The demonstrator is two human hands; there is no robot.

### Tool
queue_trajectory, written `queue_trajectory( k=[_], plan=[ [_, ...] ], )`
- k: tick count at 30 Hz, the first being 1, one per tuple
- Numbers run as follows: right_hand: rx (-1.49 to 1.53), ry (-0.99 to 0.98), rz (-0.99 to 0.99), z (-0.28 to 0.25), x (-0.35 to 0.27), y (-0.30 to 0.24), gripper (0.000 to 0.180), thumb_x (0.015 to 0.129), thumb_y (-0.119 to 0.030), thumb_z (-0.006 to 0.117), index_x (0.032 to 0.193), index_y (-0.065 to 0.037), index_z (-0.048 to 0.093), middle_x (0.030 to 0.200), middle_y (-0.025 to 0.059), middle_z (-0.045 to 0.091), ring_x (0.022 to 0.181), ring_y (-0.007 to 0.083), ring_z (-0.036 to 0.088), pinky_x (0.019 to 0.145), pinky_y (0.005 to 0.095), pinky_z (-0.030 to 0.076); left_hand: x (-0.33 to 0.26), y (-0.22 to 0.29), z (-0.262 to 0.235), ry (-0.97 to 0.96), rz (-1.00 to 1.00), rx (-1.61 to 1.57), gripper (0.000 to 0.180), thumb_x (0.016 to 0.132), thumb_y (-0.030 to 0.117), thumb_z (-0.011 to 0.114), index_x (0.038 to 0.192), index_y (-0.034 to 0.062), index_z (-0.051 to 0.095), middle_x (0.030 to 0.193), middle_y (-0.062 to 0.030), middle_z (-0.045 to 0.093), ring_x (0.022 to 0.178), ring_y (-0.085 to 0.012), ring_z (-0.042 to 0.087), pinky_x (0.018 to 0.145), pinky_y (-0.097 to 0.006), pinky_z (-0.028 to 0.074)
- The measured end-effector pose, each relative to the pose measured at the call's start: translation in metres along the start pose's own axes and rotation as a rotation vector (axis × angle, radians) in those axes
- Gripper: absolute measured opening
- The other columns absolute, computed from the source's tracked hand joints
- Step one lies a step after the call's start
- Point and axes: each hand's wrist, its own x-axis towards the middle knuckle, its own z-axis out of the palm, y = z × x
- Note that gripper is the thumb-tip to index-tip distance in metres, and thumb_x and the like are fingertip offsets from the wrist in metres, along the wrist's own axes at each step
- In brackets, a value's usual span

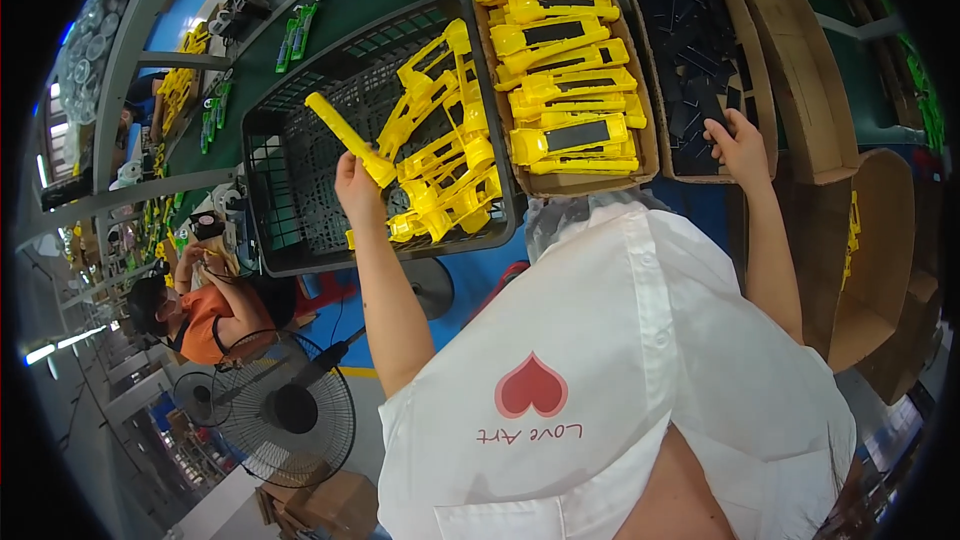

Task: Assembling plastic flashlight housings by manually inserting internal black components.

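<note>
My left hand (358, 180) is closed around one end of a long yellow plastic housing (342, 130), holding it tilted above a black plastic crate (262, 155). Several more yellow housings (440, 190) lie jumbled in the crate's right side. Over at the right, my right hand (742, 150) reaches into a cardboard box (690, 178) of loose flat black strips (690, 45). Its thumb and fingers are bent and apart at the strips, and no strip shows lifted. Between my hands, a cardboard box (648, 140) holds stacked yellow housings (575, 90), several with a black strip on top.
Another cardboard box (800, 70) stands to the right, with a larger carton (880, 250) below it. Green items (295, 35) lie on the green bench at upper left. A standing fan (290, 408) and a seated co-worker in orange (215, 320) are at lower left.
</note>
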Motion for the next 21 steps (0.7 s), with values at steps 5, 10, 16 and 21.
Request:
queue_trajectory(
  k=[5, 10, 16, 21],
  plan=[
    [0.365, -0.124, 0.058, 0.007, -0.007, -0.027, 0.02, 0.087, -0.022, 0.047, 0.099, -0.006, 0.049, 0.072, 0.0054, 0.059, 0.05, 0.0041, 0.05, 0.044, 0.0147, 0.041, -0.066, 0.029, 0.081, -0.606, -0.518, -0.835, 0.019, 0.086, 0.024, 0.046, 0.088, 0.0063, 0.051, 0.075, -0.0038, 0.05, 0.055, -0.0107, 0.044, 0.041, -0.019, 0.036],
    [0.393, -0.357, -0.043, 0.009, -0.015, -0.055, 0.018, 0.088, -0.021, 0.044, 0.098, -0.006, 0.046, 0.066, 0.0037, 0.056, 0.045, 0.0037, 0.049, 0.042, 0.0139, 0.039, -0.091, 0.022, 0.12, -0.87, -0.713, -1.018, 0.019, 0.089, 0.023, 0.04, 0.095, 0.0062, 0.048, 0.081, -0.0069, 0.051, 0.047, -0.0133, 0.046, 0.032, -0.021, 0.035],
    [0.346, -0.502, -0.106, 0.006, -0.033, -0.082, 0.014, 0.085, -0.016, 0.049, 0.089, -0.005, 0.043, 0.062, 0.0038, 0.056, 0.046, 0.0043, 0.049, 0.04, 0.0142, 0.037, -0.097, 0.019, 0.133, -0.969, -0.796, -0.956, 0.023, 0.089, 0.023, 0.04, 0.098, 0.0036, 0.046, 0.07, -0.0076, 0.055, 0.035, -0.0124, 0.041, 0.031, -0.02, 0.032],
    [0.31, -0.519, -0.11, 0.006, -0.036, -0.087, 0.014, 0.083, -0.015, 0.052, 0.087, -0.005, 0.043, 0.061, 0.0041, 0.056, 0.046, 0.0048, 0.05, 0.041, 0.0151, 0.037, -0.101, 0.021, 0.136, -1.02, -0.743, -0.827, 0.023, 0.089, 0.022, 0.039, 0.097, 0.0018, 0.047, 0.068, -0.0104, 0.055, 0.033, -0.0121, 0.04, 0.03, -0.021, 0.03]
  ],
)
